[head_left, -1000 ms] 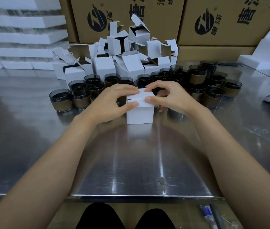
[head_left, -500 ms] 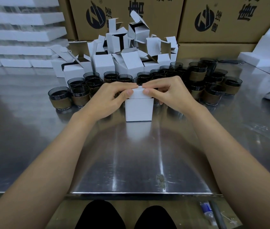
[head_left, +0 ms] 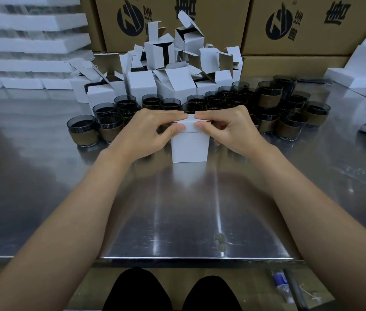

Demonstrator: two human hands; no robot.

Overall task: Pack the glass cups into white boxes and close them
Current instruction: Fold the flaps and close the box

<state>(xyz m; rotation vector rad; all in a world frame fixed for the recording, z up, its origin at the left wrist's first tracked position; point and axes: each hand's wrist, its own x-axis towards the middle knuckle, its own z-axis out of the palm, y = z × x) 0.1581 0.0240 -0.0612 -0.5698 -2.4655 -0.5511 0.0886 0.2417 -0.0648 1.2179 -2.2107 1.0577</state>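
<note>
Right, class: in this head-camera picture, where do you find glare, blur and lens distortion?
Head view: bright streaks of glare run down the steel table, which mirrors the white box; the foam slabs at far left are smeared; the glass cups look fairly sharp; the wide lens stretches both forearms near the bottom corners.

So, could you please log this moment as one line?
closing box | left hand pinches lid | right hand pinches lid | cups behind
</note>
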